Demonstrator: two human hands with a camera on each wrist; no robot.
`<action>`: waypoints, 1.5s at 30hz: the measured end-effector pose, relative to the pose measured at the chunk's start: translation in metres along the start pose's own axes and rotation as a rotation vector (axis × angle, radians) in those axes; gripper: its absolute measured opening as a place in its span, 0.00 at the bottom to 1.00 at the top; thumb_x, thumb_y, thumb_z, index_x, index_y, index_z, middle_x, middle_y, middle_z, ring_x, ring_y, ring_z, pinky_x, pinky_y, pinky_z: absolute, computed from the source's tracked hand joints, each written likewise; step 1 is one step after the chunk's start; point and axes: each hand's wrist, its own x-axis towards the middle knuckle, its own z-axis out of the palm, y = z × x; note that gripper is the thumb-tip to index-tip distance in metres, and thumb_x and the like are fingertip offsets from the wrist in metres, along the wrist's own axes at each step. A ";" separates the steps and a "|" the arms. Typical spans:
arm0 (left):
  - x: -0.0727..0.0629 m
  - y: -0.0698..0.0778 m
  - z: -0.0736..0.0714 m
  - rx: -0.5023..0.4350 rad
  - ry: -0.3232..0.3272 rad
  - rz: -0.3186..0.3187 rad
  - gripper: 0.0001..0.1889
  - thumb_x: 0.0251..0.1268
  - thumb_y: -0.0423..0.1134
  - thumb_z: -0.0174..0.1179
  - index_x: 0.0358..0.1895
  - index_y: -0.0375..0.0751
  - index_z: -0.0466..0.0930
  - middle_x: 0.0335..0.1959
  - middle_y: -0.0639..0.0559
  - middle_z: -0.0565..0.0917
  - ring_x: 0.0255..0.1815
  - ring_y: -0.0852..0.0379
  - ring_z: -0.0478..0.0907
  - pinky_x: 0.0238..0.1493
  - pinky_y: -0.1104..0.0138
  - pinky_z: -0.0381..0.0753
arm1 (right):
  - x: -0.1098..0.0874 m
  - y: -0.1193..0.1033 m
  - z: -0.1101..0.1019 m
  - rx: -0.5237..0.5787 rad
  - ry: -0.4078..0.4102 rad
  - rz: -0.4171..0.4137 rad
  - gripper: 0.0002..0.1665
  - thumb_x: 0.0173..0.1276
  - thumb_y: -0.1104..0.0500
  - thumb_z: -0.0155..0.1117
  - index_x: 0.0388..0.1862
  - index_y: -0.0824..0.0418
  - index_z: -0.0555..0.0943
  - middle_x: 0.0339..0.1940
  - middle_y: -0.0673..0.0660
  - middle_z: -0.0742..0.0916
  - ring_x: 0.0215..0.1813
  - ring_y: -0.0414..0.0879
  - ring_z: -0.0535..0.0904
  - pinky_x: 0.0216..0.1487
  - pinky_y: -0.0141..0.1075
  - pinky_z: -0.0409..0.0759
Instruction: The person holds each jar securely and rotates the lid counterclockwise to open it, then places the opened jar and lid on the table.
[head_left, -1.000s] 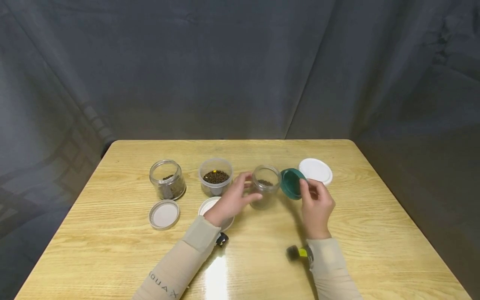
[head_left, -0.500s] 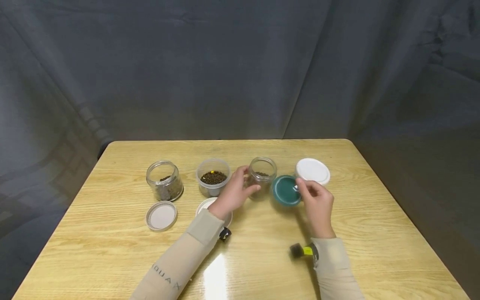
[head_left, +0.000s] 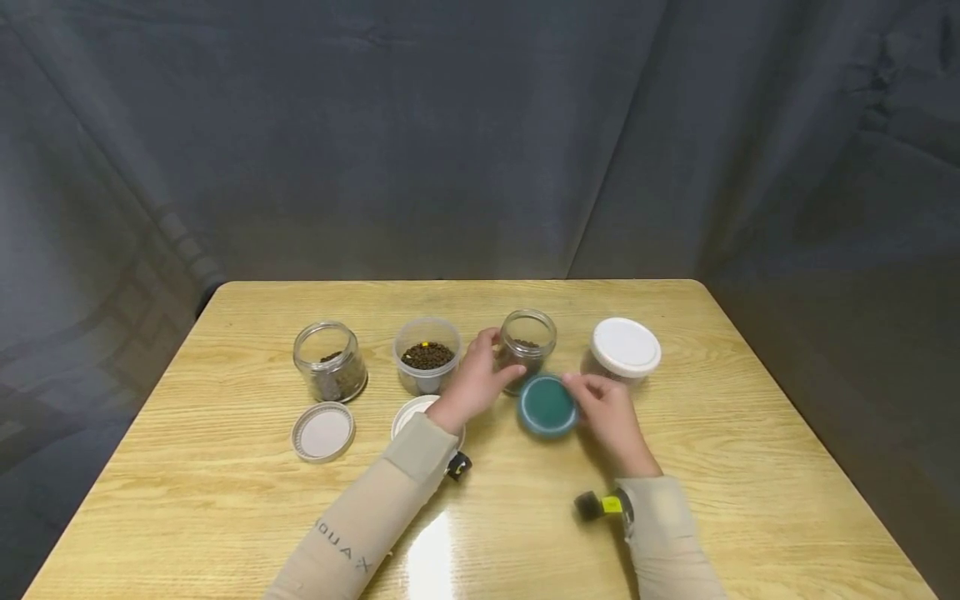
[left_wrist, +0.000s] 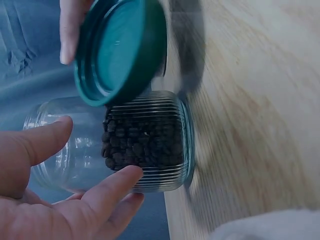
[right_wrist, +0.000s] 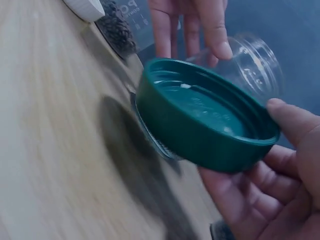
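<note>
My left hand (head_left: 476, 379) holds a glass jar (head_left: 528, 329) from its left side, thumb and fingers spread around it. In the left wrist view this jar (left_wrist: 145, 132) stands on the table, its lower part filled with dark brown pellets and its mouth uncovered. My right hand (head_left: 611, 412) pinches a green screw lid (head_left: 548, 406) by its edge, thumb on the rim and fingers beneath. The right wrist view shows the hollow, threaded inside of the lid (right_wrist: 200, 112). It is held above the table, just in front of the jar.
To the left stand an uncovered glass jar (head_left: 333, 379) and an uncovered clear plastic tub (head_left: 427, 379), both with pellets. A pale lid (head_left: 322, 432) lies before the first; another lid (head_left: 408, 412), partly behind my left wrist, before the tub. A container with a white lid (head_left: 627, 346) stands right.
My left hand has moved the jar slightly back and set it on the table. My right hand has brought the green lid left and toward me, turning its inside upward.
</note>
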 end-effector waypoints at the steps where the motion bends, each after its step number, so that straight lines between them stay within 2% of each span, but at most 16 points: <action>1: 0.000 0.000 0.000 0.002 0.001 -0.004 0.39 0.69 0.45 0.66 0.77 0.35 0.56 0.73 0.36 0.67 0.70 0.39 0.70 0.70 0.47 0.71 | 0.000 0.002 0.001 -0.008 -0.022 0.017 0.28 0.73 0.43 0.64 0.47 0.69 0.85 0.35 0.61 0.89 0.35 0.47 0.83 0.39 0.32 0.84; 4: 0.001 -0.001 0.001 0.012 0.003 -0.010 0.40 0.69 0.46 0.66 0.77 0.36 0.56 0.74 0.37 0.67 0.70 0.39 0.70 0.70 0.46 0.72 | 0.000 0.004 0.004 -0.028 -0.077 0.049 0.28 0.74 0.43 0.63 0.49 0.68 0.85 0.37 0.60 0.89 0.36 0.48 0.83 0.40 0.34 0.85; 9: 0.002 -0.001 0.002 0.020 0.011 -0.009 0.40 0.69 0.46 0.65 0.77 0.36 0.55 0.74 0.37 0.67 0.70 0.39 0.70 0.70 0.45 0.71 | -0.001 0.004 0.009 -0.024 -0.130 0.089 0.28 0.76 0.44 0.61 0.52 0.69 0.84 0.36 0.62 0.89 0.33 0.48 0.84 0.38 0.36 0.86; 13: 0.001 0.000 0.002 0.018 0.017 -0.008 0.40 0.70 0.46 0.65 0.77 0.36 0.55 0.74 0.37 0.66 0.71 0.39 0.69 0.71 0.45 0.70 | -0.003 0.002 0.014 -0.001 -0.157 0.126 0.27 0.76 0.46 0.61 0.54 0.70 0.83 0.36 0.63 0.89 0.30 0.49 0.84 0.36 0.37 0.87; 17: 0.001 0.000 0.002 0.023 0.026 -0.008 0.40 0.70 0.46 0.65 0.77 0.35 0.56 0.74 0.36 0.66 0.70 0.38 0.69 0.71 0.45 0.70 | -0.004 0.001 0.017 -0.028 -0.168 0.143 0.28 0.76 0.45 0.61 0.54 0.69 0.84 0.34 0.61 0.89 0.29 0.48 0.85 0.35 0.37 0.87; 23: 0.001 0.000 0.003 0.021 0.027 -0.009 0.40 0.70 0.45 0.65 0.77 0.35 0.55 0.74 0.36 0.66 0.70 0.38 0.70 0.70 0.46 0.71 | -0.004 0.002 0.019 -0.107 -0.158 0.119 0.28 0.77 0.45 0.59 0.49 0.71 0.85 0.28 0.59 0.88 0.26 0.46 0.83 0.31 0.36 0.86; 29: 0.002 -0.002 0.004 0.014 0.028 -0.006 0.40 0.70 0.44 0.65 0.77 0.34 0.55 0.73 0.36 0.67 0.69 0.38 0.70 0.70 0.47 0.71 | -0.004 0.003 0.019 -0.237 -0.121 0.067 0.26 0.75 0.44 0.61 0.40 0.67 0.88 0.29 0.57 0.87 0.32 0.47 0.80 0.37 0.36 0.81; 35: 0.002 0.000 0.003 0.019 0.026 -0.003 0.39 0.70 0.44 0.65 0.77 0.34 0.55 0.73 0.36 0.67 0.69 0.38 0.71 0.69 0.47 0.73 | -0.004 0.002 0.020 -0.295 -0.121 -0.002 0.13 0.71 0.56 0.66 0.43 0.67 0.87 0.38 0.58 0.90 0.43 0.49 0.83 0.48 0.41 0.83; 39: 0.002 -0.001 0.003 0.033 0.025 -0.005 0.40 0.70 0.44 0.65 0.77 0.34 0.55 0.73 0.36 0.67 0.69 0.38 0.71 0.70 0.47 0.72 | -0.004 0.002 0.022 -0.315 -0.097 -0.041 0.09 0.68 0.62 0.67 0.41 0.68 0.87 0.36 0.58 0.89 0.42 0.50 0.83 0.49 0.45 0.84; 45: 0.002 -0.002 0.003 0.031 0.027 0.000 0.40 0.70 0.45 0.65 0.77 0.34 0.56 0.73 0.36 0.67 0.70 0.38 0.70 0.70 0.47 0.71 | -0.007 0.000 0.025 -0.330 -0.076 -0.059 0.07 0.68 0.63 0.68 0.39 0.67 0.87 0.36 0.58 0.90 0.42 0.50 0.84 0.49 0.46 0.84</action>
